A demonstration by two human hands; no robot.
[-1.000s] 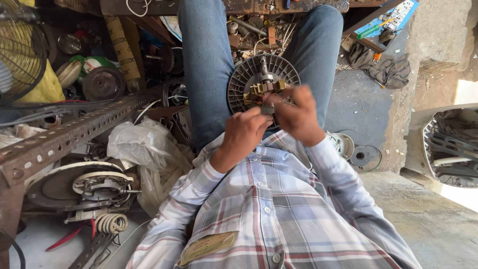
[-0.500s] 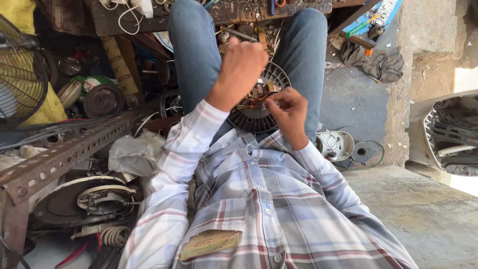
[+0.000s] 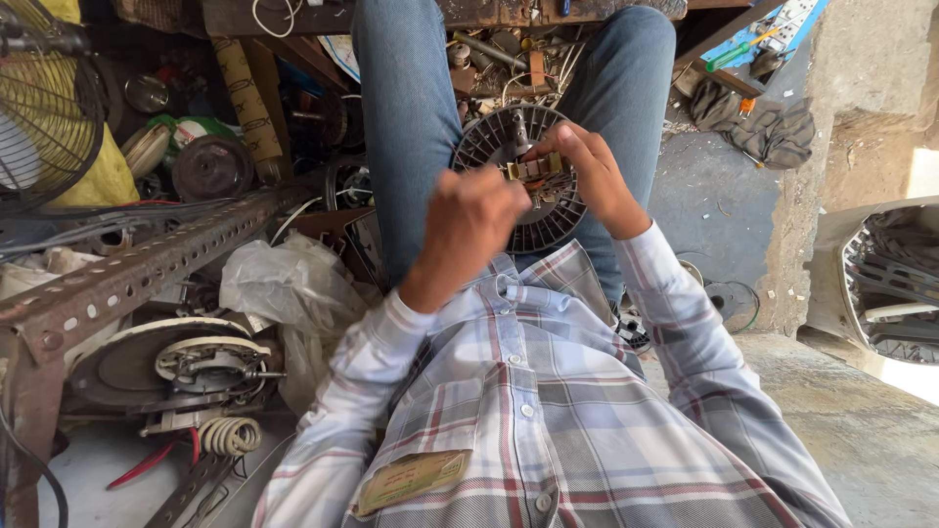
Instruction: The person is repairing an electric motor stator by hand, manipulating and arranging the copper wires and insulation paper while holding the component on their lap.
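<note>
Centre of frame: the round finned motor rotor (image 3: 528, 210) rests between the knees. The right hand (image 3: 587, 176) grips its brass-coloured centre part (image 3: 533, 170), fingers curled. The left hand (image 3: 469, 220), loosely fisted, hovers beside it; contents cannot be determined.

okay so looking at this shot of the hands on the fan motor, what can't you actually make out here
- Head view: the left hand covers the near edge of the round fan motor; whether it grips anything is hidden.
- The small part under the right hand is too small to identify.
- The wire fan guard is cut off by the left edge.
</note>
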